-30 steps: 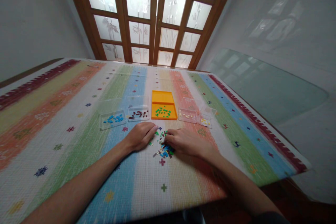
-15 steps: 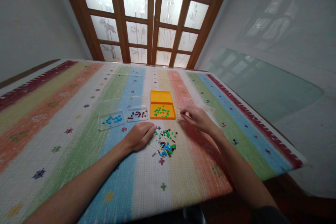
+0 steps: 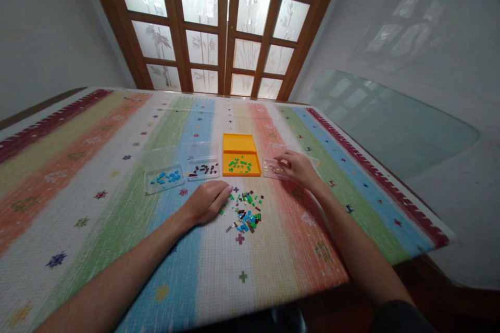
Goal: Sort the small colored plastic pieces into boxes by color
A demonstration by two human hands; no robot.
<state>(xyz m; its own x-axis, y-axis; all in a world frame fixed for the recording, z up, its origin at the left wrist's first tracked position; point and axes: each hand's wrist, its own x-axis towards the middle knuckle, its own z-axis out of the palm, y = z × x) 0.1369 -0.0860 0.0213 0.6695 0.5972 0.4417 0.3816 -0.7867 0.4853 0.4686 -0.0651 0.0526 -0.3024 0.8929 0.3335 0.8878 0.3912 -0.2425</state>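
Currently poised with the right hand (image 3: 297,167) bent, with pale pieces (image 3: 276,170) in a clear box (image 3: 269,176) just below; cannot tell whether pinching one. Resting with the left hand (image 3: 209,200) curled, likewise unclear in grip, with mixed bricks (image 3: 247,220) just to its right.

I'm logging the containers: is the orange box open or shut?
Open. The orange box has its lid laid back on the far side, and green pieces show uncovered in its near half.
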